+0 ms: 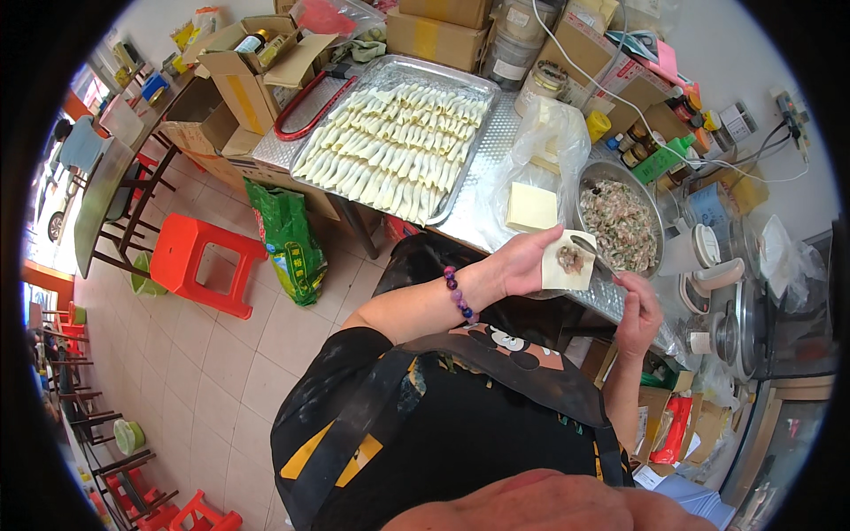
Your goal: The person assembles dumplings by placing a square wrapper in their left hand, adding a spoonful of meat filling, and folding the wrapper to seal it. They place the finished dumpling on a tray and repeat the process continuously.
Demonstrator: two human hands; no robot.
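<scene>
My left hand (528, 264) holds a square dough wrapper (558, 279) by its edge, palm up. A dab of minced filling (570, 260) sits on the wrapper's middle. In my right hand (639, 308) is a thin metal spoon (587, 246), its tip resting over the wrapper's upper part. Just beyond, a steel bowl (659, 233) contains minced meat filling with green bits (617, 222). A stack of square wrappers (531, 207) lies left of the bowl, beside a clear plastic bag (568, 126) with more wrappers inside. Rows of folded dumplings (398, 149) cover a metal tray (490, 89).
Jars and bottles (634, 146) crowd the table's far right, with a white cable (617, 97) hanging above them. Cardboard boxes (435, 40) stand behind the tray. An open carton (242, 93) is at its left. A red stool (199, 262) and a green sack (289, 242) occupy the floor.
</scene>
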